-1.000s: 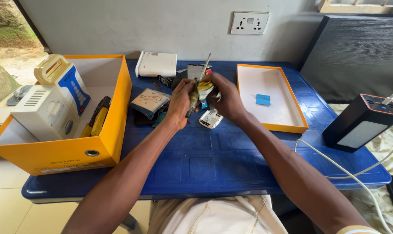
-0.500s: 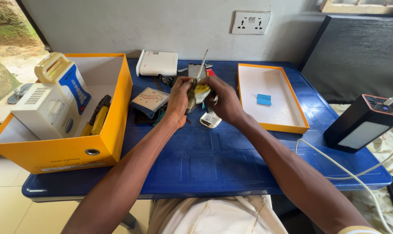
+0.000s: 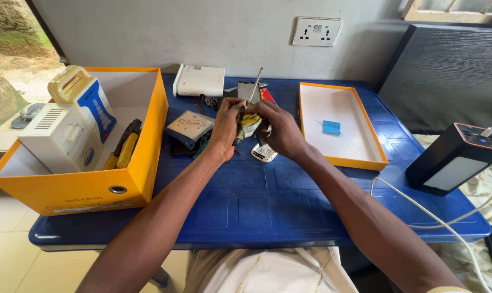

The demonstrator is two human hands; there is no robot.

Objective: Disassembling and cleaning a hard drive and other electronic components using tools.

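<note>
Screwdriver (image 3: 245,111) upright between both hands, left hand (image 3: 226,126) and right hand (image 3: 281,130) clamped around its handle.

From my remote seat the picture is bright and evenly lit. Daylight enters from the upper left of the frame, slightly washed out there. Shadows are soft. The centre is sharp; the edges bend with wide-angle distortion.

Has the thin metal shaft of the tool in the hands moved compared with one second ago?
Yes. The thin metal tool shaft now points higher, its tip closer to the white wall socket.
</note>
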